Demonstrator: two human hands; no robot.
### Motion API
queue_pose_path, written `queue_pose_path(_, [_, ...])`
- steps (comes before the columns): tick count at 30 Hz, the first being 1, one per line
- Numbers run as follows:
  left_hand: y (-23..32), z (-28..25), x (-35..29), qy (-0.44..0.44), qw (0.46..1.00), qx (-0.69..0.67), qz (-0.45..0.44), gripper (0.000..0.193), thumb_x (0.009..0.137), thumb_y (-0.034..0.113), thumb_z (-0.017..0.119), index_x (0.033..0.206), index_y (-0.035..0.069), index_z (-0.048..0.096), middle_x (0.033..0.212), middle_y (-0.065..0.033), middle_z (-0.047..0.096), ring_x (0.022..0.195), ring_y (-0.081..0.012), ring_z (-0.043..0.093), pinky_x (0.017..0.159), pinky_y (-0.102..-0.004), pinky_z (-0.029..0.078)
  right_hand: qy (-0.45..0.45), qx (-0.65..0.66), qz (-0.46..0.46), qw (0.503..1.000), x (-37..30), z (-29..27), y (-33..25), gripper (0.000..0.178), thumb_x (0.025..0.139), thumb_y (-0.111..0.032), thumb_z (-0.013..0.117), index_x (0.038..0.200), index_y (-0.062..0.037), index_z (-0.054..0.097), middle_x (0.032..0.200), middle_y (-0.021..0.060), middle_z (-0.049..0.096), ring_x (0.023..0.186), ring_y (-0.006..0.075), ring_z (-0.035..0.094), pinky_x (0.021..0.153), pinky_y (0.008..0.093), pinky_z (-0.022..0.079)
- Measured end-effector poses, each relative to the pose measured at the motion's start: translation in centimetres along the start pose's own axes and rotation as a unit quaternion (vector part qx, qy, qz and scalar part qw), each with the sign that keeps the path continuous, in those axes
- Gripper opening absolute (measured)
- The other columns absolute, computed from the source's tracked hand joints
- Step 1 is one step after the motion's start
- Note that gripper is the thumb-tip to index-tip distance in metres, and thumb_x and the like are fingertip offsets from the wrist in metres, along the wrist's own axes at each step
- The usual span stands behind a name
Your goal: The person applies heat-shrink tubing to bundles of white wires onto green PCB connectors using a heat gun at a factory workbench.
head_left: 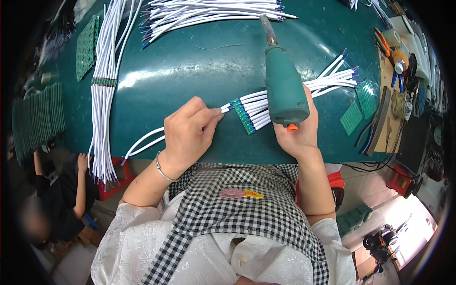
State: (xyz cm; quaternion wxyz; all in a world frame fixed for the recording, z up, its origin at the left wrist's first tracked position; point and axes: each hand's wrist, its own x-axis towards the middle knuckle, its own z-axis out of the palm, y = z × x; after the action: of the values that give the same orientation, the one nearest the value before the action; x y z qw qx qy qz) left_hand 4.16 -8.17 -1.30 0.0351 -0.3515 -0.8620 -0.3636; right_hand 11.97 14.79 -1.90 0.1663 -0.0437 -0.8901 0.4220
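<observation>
My left hand (190,124) is closed, with thumb and forefinger pinching a white cable (224,109) beside the upper left edge of a narrow green circuit board (243,117). Two white cable tails trail from under this hand to the left. A row of white cables (256,108) with blue wire ends runs from the board's right side, behind a green tool with a metal barrel (287,85), perhaps a heat or soldering gun. My right hand (299,133) is behind and below that tool, among the cables. Its fingers are hidden, so what they grip cannot be told.
Bundled white cables (105,57) lie at the left, and loose ones (213,10) at the back. Green boards (39,121) stand stacked at the far left; small panels (351,118) lie right. Orange-handled pliers (383,42) lie right. A seated person (61,194) is at lower left.
</observation>
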Motion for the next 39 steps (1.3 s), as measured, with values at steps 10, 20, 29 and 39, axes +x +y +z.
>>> queue_pose_path(10, [-0.22, 0.67, -0.28, 0.031, 0.998, -0.053, -0.011, 0.02, 0.071, -0.007, 0.081, 0.087, 0.002, 0.073, 0.069, -0.0065, 0.057, 0.053, -0.0155, 0.053, 0.048, -0.0278, 0.04, -0.002, 0.033, 0.027, 0.999, 0.03, -0.03, -0.42, 0.044, 0.077, 0.006, 0.068, 0.121, 0.0005, 0.059, 0.117, 0.012, 0.062, 0.104, 0.0246, 0.064, 0.091, 0.033, 0.05])
queue_pose_path(20, [0.15, 0.29, -0.5, 0.018, 1.0, -0.017, -0.004, 0.017, 0.072, -0.005, 0.081, 0.086, 0.002, 0.074, 0.067, -0.0057, 0.054, 0.051, -0.0146, 0.05, 0.046, -0.0285, 0.039, 0.006, 0.042, 0.017, 0.999, -0.14, 0.31, 0.3, 0.043, 0.078, 0.008, 0.067, 0.12, 0.0008, 0.06, 0.114, 0.0091, 0.063, 0.103, 0.0222, 0.065, 0.091, 0.0318, 0.05])
queue_pose_path(29, [0.22, 0.52, -0.37, 0.024, 0.999, -0.037, -0.02, 0.016, 0.073, -0.006, 0.08, 0.086, 0.002, 0.073, 0.066, -0.0058, 0.053, 0.052, -0.0151, 0.05, 0.047, -0.0285, 0.039, -0.007, 0.04, -0.004, 0.999, 0.0, 0.23, 0.39, 0.071, 0.066, -0.001, 0.078, 0.132, -0.0025, 0.053, 0.119, 0.0164, 0.063, 0.112, 0.0391, 0.058, 0.096, 0.0439, 0.047])
queue_pose_path(39, [0.32, 1.05, -0.86, 0.041, 0.999, -0.007, 0.015, 0.019, 0.073, -0.008, 0.079, 0.087, 0.003, 0.073, 0.069, -0.0069, 0.057, 0.056, -0.0176, 0.056, 0.05, -0.0289, 0.044, 0.017, 0.053, -0.004, 0.998, -0.06, 0.44, 0.05, 0.072, 0.064, 0.001, 0.077, 0.131, -0.0025, 0.053, 0.12, 0.0161, 0.062, 0.113, 0.0402, 0.056, 0.097, 0.0445, 0.047])
